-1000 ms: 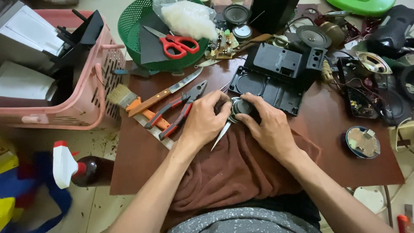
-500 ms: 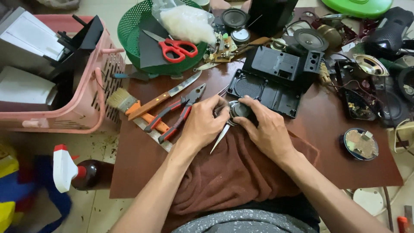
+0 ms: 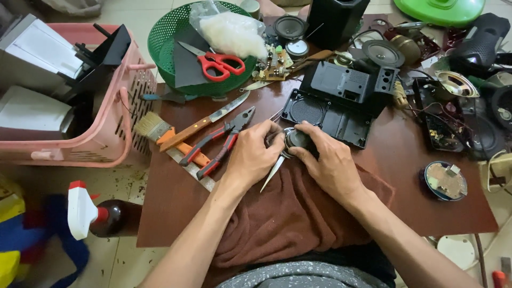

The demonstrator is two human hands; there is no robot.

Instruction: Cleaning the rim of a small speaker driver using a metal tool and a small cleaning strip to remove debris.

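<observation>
Pliers (image 3: 217, 143) left of hands (image 3: 290, 157)

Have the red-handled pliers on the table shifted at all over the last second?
No. The red-handled pliers lie just as before, beside the knife and the paintbrush.

Table: a low, dark reddish-brown wooden top (image 3: 426, 197) with a glossy sheen, filling the middle and right of the scene.
Floor: pale tiles (image 3: 122, 266), speckled with small dark crumbs and debris at the near left.
Far floor: light, plain tile (image 3: 154, 16) beyond the table's far edge.
Left side: a pink plastic basket (image 3: 114, 154) stands on the floor just beside the table, holding grey and white boxes.
Near left: a dark brown spray bottle (image 3: 109, 217) with a white and red nozzle lies on the floor, near blue and yellow plastic (image 3: 21, 240).
Light: soft, even daylight, with faint reflections on the tabletop.
Walls, windows: out of view.
</observation>
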